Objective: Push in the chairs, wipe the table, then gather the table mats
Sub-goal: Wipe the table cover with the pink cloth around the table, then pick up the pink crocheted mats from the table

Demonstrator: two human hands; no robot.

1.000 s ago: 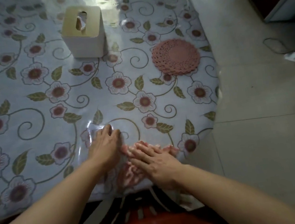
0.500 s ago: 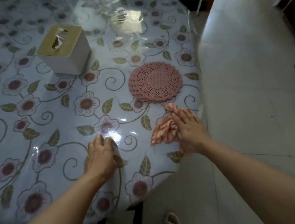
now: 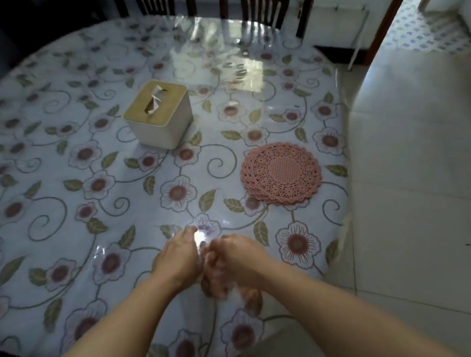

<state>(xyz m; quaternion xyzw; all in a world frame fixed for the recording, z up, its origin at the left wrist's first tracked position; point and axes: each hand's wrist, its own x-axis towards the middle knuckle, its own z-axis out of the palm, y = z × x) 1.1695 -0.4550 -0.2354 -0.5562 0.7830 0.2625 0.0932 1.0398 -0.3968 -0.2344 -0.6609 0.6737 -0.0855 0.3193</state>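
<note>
Where the cloth [image 3: 216, 275] lay flat a moment ago, both hands now bunch it: left hand [image 3: 176, 260] and right hand [image 3: 238, 258] seemingly clamped on it (blurred); wiping of the worktop [image 3: 50, 204] looks finished; mats [image 3: 281, 173] next.

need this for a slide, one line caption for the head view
Both hands, left and right, bunch a pink cloth on the floral table, mats stacked nearby.

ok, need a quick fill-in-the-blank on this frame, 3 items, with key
1. The tissue box stands on the ____ tablecloth.
2. The stacked table mats are ____ in colour.
3. The right hand grips a crumpled ____ beside the left hand.

Missing words: floral; pink; cloth
</note>
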